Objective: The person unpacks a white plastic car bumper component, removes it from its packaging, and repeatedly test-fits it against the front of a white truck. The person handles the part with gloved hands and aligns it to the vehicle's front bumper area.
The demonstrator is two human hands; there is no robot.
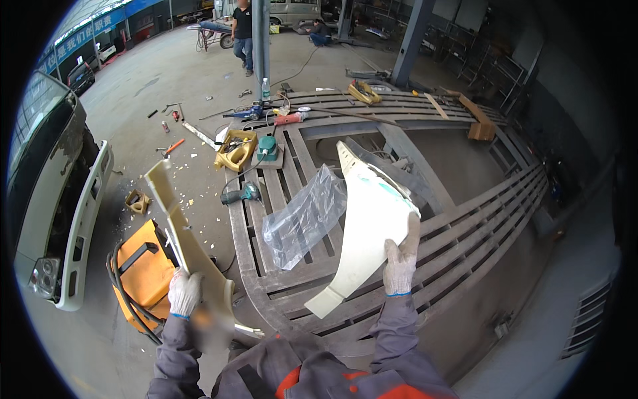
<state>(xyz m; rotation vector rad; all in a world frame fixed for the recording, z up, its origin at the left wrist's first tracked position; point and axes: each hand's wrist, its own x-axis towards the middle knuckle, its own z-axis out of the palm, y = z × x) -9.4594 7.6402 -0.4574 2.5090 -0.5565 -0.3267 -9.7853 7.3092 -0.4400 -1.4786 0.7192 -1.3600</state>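
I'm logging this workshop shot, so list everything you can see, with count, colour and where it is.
curved body panel: 1, cream, over the steel frame, in the right hand
second panel: 1, cream, left of the frame, in the left hand
steel frame: 1, grey, centre floor
plastic bag: 1, clear, on the frame
welding machine: 1, orange, floor at left
cordless drill: 1, teal, frame's left edge
tool case: 1, yellow, floor
car: 1, white, far left
person: 1, dark clothes, background
left hand: white glove
right hand: white glove
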